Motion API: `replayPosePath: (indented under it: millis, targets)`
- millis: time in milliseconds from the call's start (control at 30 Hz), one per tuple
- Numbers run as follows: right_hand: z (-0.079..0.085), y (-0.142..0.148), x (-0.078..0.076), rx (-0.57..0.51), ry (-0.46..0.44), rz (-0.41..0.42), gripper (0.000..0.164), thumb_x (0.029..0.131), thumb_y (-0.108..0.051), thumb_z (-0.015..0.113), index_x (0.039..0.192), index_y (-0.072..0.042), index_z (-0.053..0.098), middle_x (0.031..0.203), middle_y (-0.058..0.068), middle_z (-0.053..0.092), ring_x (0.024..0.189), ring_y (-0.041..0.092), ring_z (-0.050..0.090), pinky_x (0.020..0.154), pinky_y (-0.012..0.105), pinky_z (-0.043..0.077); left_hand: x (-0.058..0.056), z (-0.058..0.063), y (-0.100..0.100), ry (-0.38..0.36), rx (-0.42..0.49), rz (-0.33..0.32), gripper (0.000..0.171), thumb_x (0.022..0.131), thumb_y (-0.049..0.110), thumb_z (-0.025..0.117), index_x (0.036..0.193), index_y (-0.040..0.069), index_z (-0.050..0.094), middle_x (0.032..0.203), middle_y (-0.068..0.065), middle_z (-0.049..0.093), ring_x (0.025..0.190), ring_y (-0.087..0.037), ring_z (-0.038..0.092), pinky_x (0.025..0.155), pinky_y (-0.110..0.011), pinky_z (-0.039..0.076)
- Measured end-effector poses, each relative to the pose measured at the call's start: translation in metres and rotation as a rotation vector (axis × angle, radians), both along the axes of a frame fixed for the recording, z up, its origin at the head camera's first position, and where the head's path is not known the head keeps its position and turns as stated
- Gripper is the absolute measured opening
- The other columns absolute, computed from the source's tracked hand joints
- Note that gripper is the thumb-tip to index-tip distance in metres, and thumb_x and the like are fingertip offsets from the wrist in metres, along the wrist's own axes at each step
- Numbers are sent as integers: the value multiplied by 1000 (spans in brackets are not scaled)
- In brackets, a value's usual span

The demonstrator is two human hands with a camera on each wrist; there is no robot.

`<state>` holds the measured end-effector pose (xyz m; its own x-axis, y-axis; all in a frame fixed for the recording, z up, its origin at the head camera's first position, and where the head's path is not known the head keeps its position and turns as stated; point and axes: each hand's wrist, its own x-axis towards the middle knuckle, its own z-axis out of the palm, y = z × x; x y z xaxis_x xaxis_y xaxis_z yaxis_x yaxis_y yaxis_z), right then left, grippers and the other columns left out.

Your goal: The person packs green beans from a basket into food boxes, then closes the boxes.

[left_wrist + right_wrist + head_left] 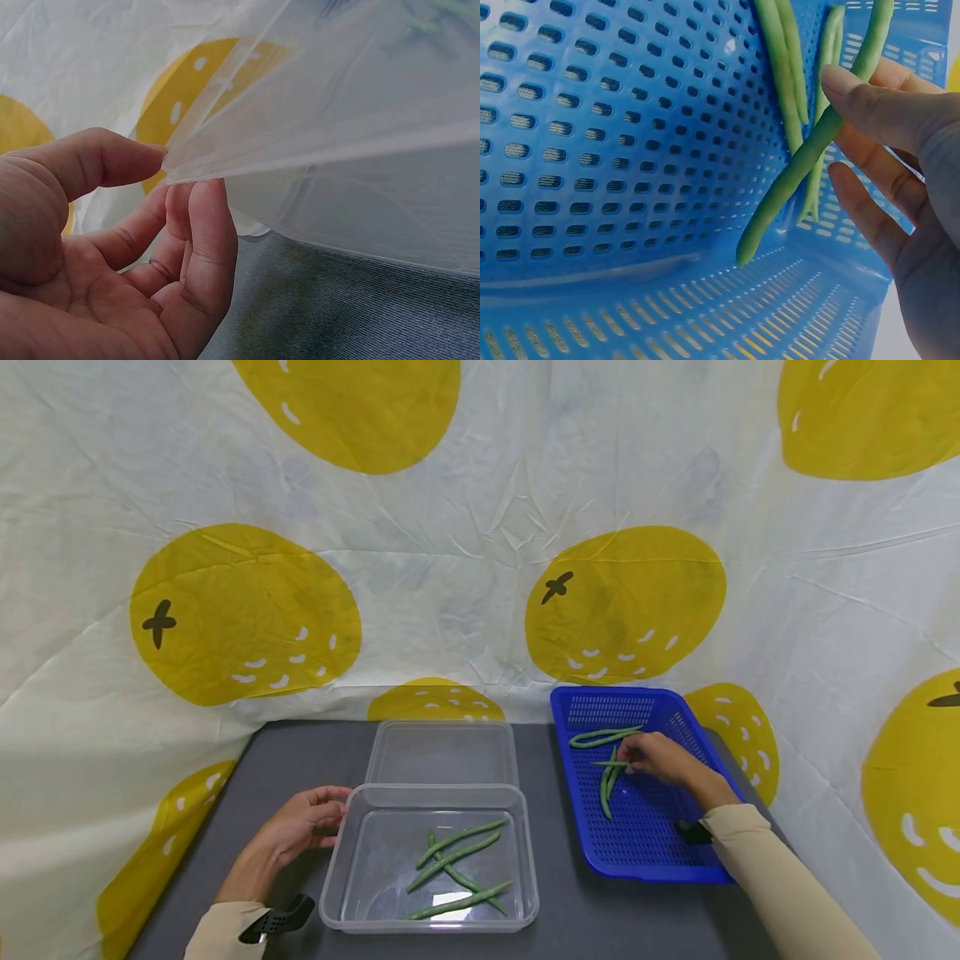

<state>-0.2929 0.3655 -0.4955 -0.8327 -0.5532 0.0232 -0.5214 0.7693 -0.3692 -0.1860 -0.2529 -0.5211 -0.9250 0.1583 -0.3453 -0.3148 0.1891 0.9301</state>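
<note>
My left hand [300,827] pinches the rim of a clear plastic container [375,856] at its left side, thumb on one face and fingertips on the other in the left wrist view. Several green beans [459,901] lie crossed on the container's floor. Over the blue perforated basket [645,852], my right hand [663,758] holds one green bean [802,161] between thumb and fingers, its lower end hanging free. More green beans [780,67] lie beneath it in the basket, some near the far end and some towards the left side.
Right behind the container is a clear flat lid [442,752] on the dark grey tabletop [303,752]. A white cloth [450,610] printed with yellow fruit hangs behind and at both sides of the table.
</note>
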Motion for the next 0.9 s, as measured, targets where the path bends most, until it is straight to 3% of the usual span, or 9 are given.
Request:
replayPosePath:
  millis: [567,900]
  targets:
    - [13,-4,9,-41,-31,33,18,85,-3,78,97,-14,70,92,0,70,84,8,62,75,31,55,1,-4,-1,-4,8,-2,48,99,17,62,140,-5,49,106,-8,68,92,-21,65,76,-40,55]
    - [28,-16,19,-92,-3,63,18,88,-5,76,103,-13,71,98,5,72,86,14,67,78,31,56,2,-5,1,19,6,-10,49,99,16,62,140,-6,47,106,-8,69,93,-21,65,76,-41,55]
